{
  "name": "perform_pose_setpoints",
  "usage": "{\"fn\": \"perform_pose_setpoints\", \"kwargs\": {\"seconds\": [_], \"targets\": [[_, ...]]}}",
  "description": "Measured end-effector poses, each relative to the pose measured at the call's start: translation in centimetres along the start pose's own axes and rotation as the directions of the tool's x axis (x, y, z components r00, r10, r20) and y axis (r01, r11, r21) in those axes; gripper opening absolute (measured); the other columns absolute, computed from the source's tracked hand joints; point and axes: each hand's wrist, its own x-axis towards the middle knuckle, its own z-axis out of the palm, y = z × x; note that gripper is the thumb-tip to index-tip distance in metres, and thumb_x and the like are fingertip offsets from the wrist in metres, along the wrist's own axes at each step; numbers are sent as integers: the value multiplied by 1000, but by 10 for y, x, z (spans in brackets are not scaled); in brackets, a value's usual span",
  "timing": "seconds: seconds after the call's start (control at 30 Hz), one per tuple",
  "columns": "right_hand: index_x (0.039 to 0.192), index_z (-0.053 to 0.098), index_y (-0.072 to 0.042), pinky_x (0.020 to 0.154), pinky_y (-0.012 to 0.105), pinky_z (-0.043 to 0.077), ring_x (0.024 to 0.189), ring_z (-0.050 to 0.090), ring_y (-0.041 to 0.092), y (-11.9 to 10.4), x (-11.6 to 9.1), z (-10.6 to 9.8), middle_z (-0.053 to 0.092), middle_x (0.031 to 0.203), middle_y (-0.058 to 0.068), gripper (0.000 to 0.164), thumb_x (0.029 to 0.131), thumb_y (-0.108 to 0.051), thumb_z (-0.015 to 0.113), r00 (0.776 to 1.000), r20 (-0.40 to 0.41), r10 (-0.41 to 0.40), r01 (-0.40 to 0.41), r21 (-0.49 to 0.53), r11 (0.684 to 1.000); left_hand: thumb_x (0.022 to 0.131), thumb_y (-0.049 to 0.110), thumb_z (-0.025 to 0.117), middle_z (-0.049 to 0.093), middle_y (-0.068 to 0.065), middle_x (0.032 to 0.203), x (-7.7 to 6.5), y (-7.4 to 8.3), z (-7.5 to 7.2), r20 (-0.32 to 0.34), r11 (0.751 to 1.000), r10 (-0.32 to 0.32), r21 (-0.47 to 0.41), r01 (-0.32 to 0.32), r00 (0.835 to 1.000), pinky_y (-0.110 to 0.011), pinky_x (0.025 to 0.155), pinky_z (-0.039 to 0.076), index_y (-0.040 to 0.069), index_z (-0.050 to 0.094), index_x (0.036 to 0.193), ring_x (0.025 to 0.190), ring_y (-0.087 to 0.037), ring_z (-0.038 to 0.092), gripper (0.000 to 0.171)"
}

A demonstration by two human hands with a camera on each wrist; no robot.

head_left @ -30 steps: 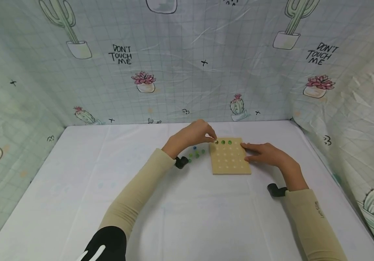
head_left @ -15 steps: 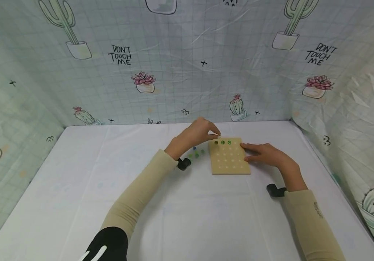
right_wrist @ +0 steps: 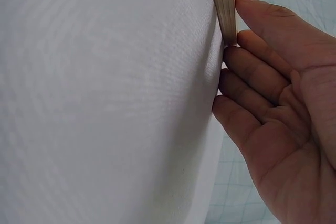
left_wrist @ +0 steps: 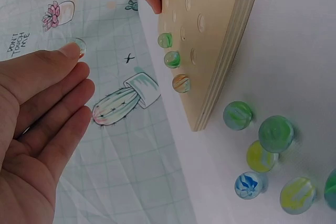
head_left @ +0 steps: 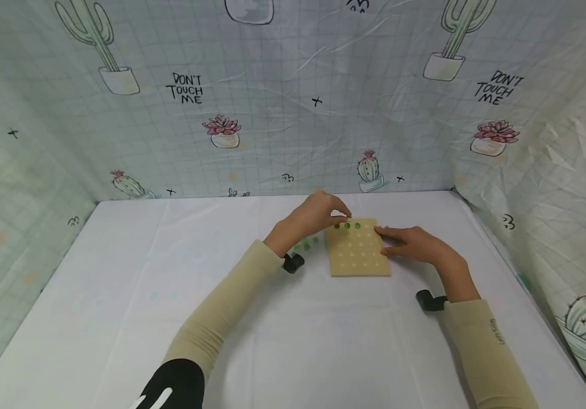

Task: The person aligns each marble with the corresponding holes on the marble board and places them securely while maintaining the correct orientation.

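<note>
A square wooden board (head_left: 358, 253) with rows of round hollows lies on the white table. Three marbles (left_wrist: 171, 59) sit in its far row, two green and one amber-streaked. My left hand (head_left: 315, 215) is over the far edge of the board and pinches a clear marble (left_wrist: 80, 45) with a hint of orange between thumb and fingertips. The other fingers of that hand are loosely bent. My right hand (head_left: 418, 245) touches the board's right edge with thumb and forefinger, the remaining fingers resting near the tabletop beside it (right_wrist: 278, 93).
Several loose marbles (left_wrist: 275, 134), green, yellow-green and blue, lie on the table left of the board, under my left wrist. A printed cactus cloth (head_left: 272, 113) hangs behind the table (head_left: 119, 318) and along both sides.
My left hand has moved slightly right along the board's far edge with the pinched marble. My right hand stays at the board's edge. The head view has shifted a little.
</note>
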Motion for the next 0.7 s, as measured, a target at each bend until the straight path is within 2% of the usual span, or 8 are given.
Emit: {"fn": "perform_pose_setpoints", "kwargs": {"seconds": [0.33,0.53,0.7], "targets": [[156,42,-12,115,65,31,145,34,47,0,1,0,38,157,22,70,98,-42,68,1000,7,12,-12,6,1000,95,16,73,76,-3,113,2,-4,4,-17,1000,-7,-30,6,1000,-26,91,56,9,79,111,109,-19,70,18],[156,42,-13,115,65,31,145,34,47,-1,2,0,37,157,21,71,97,-43,68,1000,12,21,-21,2,1000,96,17,73,75,-1,116,2,-5,8,7,999,-33,-22,33,999,-24,92,55,11,79,113,112,-15,69,19],[156,42,-13,115,65,32,145,35,46,-1,4,0,38,157,21,71,97,-43,68,1000,12,26,-26,-4,1000,95,16,73,75,-3,117,4,-5,8,21,998,-37,-43,38,999,-26,93,55,9,78,113,113,-19,68,20]]}}
